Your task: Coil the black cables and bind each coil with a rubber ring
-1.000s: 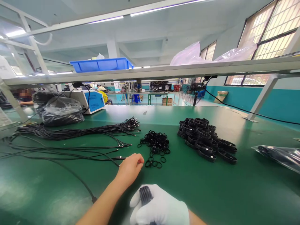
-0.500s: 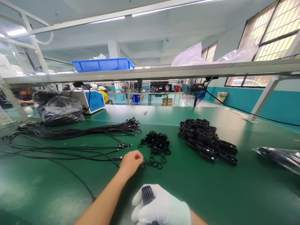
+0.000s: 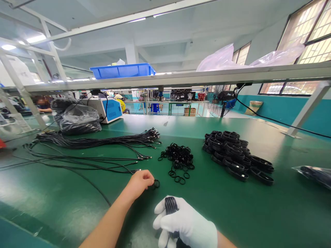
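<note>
My bare left hand (image 3: 139,185) pinches a small black ring (image 3: 157,184) at its fingertips, low over the green table. My right hand (image 3: 184,222), in a white glove, is closed round a coiled black cable (image 3: 171,205); its upper loops show above the thumb and the rest is mostly covered by the fingers. Beyond my hands lies a loose heap of black rings (image 3: 178,155), with several single rings at its near side. On the left, long black cables (image 3: 103,142) stretch across the table, their metal plugs pointing right. Several finished-looking coiled cables (image 3: 232,151) are piled on the right.
A plastic bag with black contents (image 3: 80,120) stands back left, beside a blue and white machine (image 3: 111,109). Another clear bag (image 3: 312,175) lies at the right edge. Overhead runs a shelf (image 3: 176,79) bearing a blue tray (image 3: 124,71). A person sits far left.
My left hand has drawn away from the ring heap toward me, and a black ring now shows clearly in its fingers. The right hand still grips the coil. The whole view has shifted slightly.
</note>
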Tool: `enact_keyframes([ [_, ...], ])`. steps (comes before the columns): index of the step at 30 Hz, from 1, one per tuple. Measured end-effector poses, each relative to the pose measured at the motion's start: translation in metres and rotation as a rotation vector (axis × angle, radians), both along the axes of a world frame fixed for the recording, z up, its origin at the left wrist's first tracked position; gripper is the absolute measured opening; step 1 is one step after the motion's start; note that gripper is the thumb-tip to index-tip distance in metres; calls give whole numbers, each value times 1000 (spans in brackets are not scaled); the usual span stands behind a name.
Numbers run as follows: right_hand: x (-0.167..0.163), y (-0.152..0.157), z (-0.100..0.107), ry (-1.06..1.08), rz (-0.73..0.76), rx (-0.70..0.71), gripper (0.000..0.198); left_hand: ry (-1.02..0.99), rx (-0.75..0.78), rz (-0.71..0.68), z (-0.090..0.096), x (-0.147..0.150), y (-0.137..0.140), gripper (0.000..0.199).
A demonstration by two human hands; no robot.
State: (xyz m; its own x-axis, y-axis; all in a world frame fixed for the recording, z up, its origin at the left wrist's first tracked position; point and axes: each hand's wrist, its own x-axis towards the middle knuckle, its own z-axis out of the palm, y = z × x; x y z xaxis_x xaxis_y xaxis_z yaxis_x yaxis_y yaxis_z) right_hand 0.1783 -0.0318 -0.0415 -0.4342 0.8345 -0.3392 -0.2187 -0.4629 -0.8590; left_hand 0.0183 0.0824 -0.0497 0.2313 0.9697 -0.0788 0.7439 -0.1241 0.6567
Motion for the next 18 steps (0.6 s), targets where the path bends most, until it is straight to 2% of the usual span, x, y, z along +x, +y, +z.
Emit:
enact_keyframes([
  [5, 0, 3, -2, 21, -139, -14, 48, 124, 6, 28, 8, -10, -14, 8],
  [10, 2, 4, -5, 12, -143, 13, 47, 114, 68, 45, 26, -15, -36, 11],
  [14, 0, 2, 0, -10, -111, 40, 42, -103, 75, -54, 32, -4, -62, 13],
  [16, -1, 2, 2, -23, -49, 80, 33, -241, 91, -139, 31, 6, -74, 14],
  [18, -2, 3, 1, -56, 47, 104, 23, -323, 124, -228, 28, 15, -83, 25],
])
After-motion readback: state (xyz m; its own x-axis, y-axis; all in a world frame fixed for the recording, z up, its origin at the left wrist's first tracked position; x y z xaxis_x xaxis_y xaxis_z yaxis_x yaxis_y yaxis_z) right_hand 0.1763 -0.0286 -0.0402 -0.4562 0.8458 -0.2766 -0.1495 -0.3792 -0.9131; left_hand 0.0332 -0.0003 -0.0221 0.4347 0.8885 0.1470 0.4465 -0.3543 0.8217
